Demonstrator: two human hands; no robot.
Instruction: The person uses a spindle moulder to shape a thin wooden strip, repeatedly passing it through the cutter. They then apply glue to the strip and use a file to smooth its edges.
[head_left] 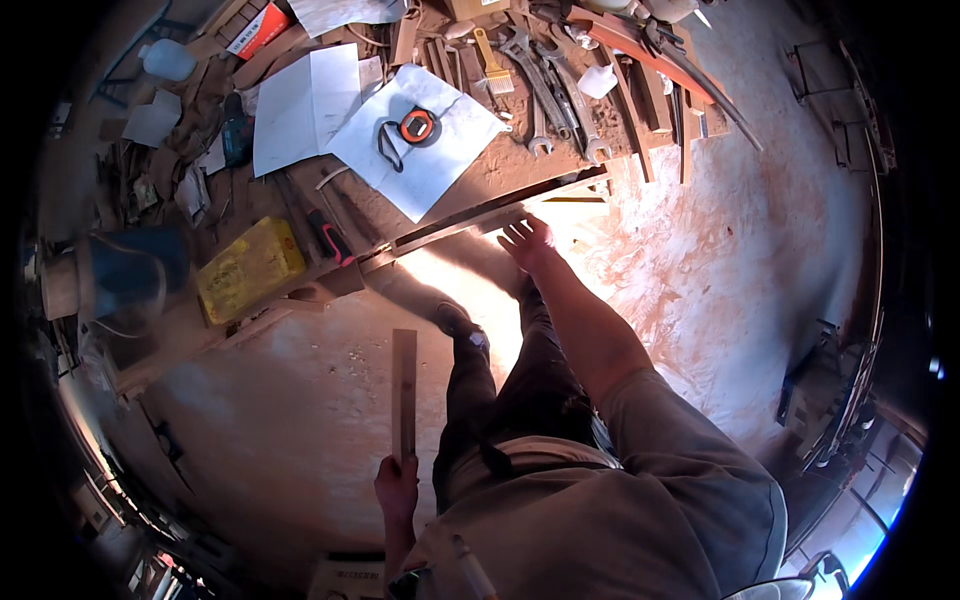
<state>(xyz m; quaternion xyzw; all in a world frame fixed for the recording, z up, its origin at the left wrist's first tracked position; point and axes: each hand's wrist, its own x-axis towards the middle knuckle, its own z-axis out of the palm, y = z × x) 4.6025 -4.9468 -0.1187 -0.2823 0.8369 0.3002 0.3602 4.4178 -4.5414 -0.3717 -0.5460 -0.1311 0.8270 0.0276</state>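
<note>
A dusty, reddish-brown concrete floor [740, 260] is lit by a bright patch of sunlight [470, 280] just below the edge of a long, cluttered wooden workbench [520, 165]. White paper sheets [300, 105], steel wrenches [545, 85] and a yellow rectangular box [250, 268] are spread over the bench. Dark metal frames [835, 390] are seen along the right rim, where daylight enters at the lower corner.

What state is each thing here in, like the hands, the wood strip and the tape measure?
left hand: closed around the wood strip's near end
wood strip: held, pointing away toward the bench
right hand: open, fingers spread, by the workbench edge
tape measure: lying on white paper, tape retracted
</note>
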